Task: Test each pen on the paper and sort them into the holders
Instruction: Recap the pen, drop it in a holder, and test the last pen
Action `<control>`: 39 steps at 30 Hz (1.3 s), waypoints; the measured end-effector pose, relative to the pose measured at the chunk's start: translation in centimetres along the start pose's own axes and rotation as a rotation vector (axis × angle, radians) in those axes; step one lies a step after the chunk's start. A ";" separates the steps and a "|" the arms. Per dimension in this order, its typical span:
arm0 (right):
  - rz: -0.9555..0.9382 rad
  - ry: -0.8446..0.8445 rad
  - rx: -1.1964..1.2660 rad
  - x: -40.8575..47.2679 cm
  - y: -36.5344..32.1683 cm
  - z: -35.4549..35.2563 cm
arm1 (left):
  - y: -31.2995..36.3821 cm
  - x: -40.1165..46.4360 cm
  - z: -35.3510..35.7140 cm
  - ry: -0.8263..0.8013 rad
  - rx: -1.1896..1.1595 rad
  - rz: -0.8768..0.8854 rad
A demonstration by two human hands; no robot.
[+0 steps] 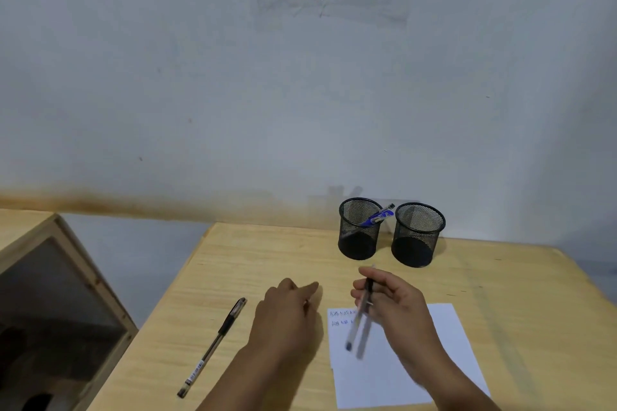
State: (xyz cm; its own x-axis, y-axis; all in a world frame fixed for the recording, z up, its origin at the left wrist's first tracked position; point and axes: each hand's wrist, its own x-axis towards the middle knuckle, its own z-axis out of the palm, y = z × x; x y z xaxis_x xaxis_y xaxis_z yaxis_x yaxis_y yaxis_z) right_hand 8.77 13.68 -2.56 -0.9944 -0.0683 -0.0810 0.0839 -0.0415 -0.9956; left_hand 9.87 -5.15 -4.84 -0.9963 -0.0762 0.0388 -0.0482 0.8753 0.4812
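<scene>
Our right hand (394, 302) pinches a blurred pen (359, 327) above the paper (447, 337); our left hand (287, 314) rests loosely open on the desk. A hasty toss could miss the 2 holders (359, 230), or land in the wrong 1.

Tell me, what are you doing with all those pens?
A person is testing pens. The right hand holds a pen above the paper, which already has scribbles on it. The left hand rests on the wooden table. A black pen lies on the table, left of the hands. The left holder has a blue pen inside; the right holder looks empty.
</scene>
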 end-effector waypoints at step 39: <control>-0.051 0.124 -0.646 -0.6 4.0 -1.4 | -0.7 -3.0 3.1 -0.028 0.124 0.232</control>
State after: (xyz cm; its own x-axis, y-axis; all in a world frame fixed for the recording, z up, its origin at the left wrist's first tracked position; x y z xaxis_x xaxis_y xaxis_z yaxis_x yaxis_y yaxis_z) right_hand 9.61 14.98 -6.56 -0.9994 0.0346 0.0001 0.0196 0.5679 -0.8229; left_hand 12.72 -4.11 -8.00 -0.9833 0.1446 0.1107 0.1748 0.9200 0.3508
